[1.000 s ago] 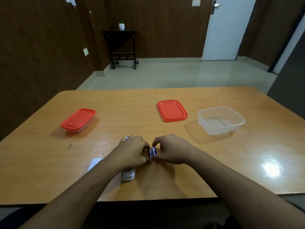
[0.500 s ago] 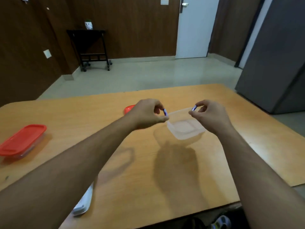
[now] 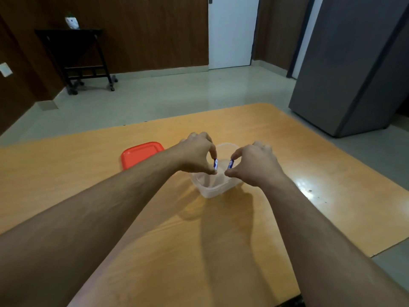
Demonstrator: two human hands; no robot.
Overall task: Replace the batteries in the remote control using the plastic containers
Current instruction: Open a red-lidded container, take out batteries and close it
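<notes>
Head view showed two blue batteries over the clear container [image 3: 218,189] on the wooden table [image 3: 309,156]: the left battery [image 3: 215,163] pinched upright between thumb and forefinger of the left hand [image 3: 197,155], the right battery [image 3: 230,164] pinched likewise by the right hand [image 3: 254,165]. I judged this the discarding step; next, both pinches needed only to loosen so the cells dropped inside. Both arms reached forward, wrists bent down. An orange lid [image 3: 141,152] lay just left.
</notes>
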